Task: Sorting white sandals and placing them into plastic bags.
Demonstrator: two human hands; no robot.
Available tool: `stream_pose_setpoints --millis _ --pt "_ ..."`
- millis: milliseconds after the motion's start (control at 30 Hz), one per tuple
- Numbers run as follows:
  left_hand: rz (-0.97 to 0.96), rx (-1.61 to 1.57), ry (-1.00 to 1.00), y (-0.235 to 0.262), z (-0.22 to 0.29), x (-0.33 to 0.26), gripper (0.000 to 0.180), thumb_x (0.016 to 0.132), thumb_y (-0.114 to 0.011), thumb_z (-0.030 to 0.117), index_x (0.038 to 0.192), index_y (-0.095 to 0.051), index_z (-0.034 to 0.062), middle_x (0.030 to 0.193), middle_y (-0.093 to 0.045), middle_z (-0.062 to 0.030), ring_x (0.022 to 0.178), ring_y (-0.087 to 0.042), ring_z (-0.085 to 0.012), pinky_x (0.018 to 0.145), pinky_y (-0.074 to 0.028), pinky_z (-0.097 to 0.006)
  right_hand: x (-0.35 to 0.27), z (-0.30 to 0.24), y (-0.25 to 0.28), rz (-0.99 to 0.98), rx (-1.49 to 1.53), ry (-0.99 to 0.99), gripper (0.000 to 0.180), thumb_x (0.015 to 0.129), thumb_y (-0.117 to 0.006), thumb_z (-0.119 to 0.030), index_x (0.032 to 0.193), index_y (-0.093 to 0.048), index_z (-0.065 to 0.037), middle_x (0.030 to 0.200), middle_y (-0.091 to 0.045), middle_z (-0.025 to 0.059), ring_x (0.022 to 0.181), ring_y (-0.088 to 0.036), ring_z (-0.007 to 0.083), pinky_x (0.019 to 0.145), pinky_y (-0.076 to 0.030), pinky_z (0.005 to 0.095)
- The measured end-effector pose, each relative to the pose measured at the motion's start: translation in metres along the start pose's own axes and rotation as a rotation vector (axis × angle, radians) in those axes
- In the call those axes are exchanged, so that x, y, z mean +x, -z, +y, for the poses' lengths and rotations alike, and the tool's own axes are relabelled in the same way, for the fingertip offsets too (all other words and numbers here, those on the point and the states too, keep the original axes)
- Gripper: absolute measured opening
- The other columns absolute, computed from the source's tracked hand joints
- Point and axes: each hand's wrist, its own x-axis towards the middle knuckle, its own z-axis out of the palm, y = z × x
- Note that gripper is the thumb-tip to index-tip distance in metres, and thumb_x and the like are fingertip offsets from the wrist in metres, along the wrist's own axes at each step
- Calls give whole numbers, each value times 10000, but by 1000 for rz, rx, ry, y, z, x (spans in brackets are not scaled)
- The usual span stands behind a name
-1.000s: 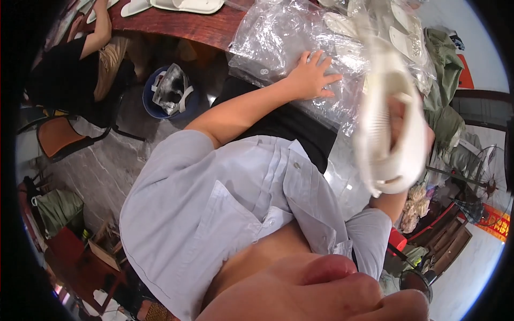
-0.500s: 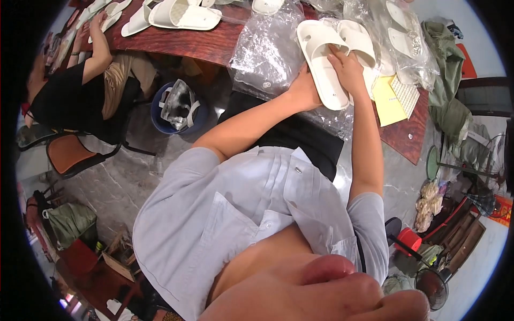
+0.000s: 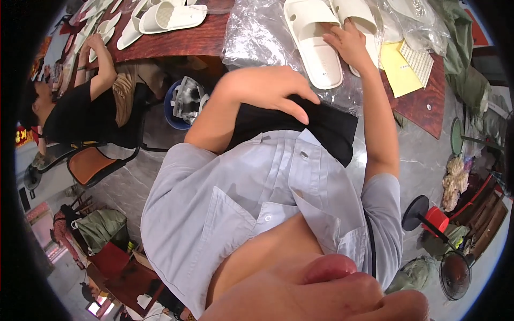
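Observation:
A pair of cream-white slippers lies on clear plastic at the table's near edge. My right hand (image 3: pixel 350 45) rests between the left slipper (image 3: pixel 319 56) and the right slipper (image 3: pixel 356 12). Its fingers are spread, some reaching to the left slipper's inner edge and others to the right slipper's strap; the fingertips partly hide against the slippers. My left hand (image 3: pixel 273 91) hovers over my lap, off the slippers, with thumb and fingers apart and nothing in it. Under the slippers and to their left, a clear plastic bag (image 3: pixel 254 37) is crumpled.
More white slippers (image 3: pixel 179 18) line the dark red table (image 3: pixel 214 40) at the left. A yellow card (image 3: pixel 399 77) and a textured sheet (image 3: pixel 417 61) lie at the right. A blue bin (image 3: pixel 174 115) stands below, near a seated co-worker (image 3: pixel 80 107). Fan at lower right (image 3: pixel 455 273).
My left hand has let go of the left slipper and drawn back toward my body. The right hand stays at the slippers. The whole view has shifted a little.

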Motion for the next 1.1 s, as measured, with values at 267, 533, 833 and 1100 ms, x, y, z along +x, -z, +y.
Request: stream_pose_setpoints --millis 267,533,833,1100 --pt "391 46 711 40 -81 -55 317 917 -662 315 1044 -661 25 693 -638 -88 653 -598 -168 638 -478 -314 -40 2 64 88 550 -151 268 902 -607 -40 1148 -706 -81 1296 -608 153 1154 -597 244 966 -463 308" --pt "371 37 675 32 -88 -57 327 916 -667 342 1009 -648 29 688 -638 -75 653 -587 -157 614 -463 -314 -79 9 48 382 891 -532 198 860 -650 12 1048 -710 18 924 -709 65 809 -630 94 752 -497 244" --pt "499 187 462 44 -30 -31 413 880 -702 328 1184 -634 57 870 -680 -135 812 -641 -271 742 -500 -362 -95 14 38 362 495 -399 128 786 -718 -16 901 -681 27 1017 -656 102 815 -622 195 735 -496 298" --pt "553 556 310 44 -56 59 516 809 -736 347 1241 -612 93 1035 -638 -189 1043 -588 -364 930 -462 -438 -109 31 18 269 387 -416 201 745 -722 34 915 -616 14 1055 -592 149 916 -594 284 802 -492 356"
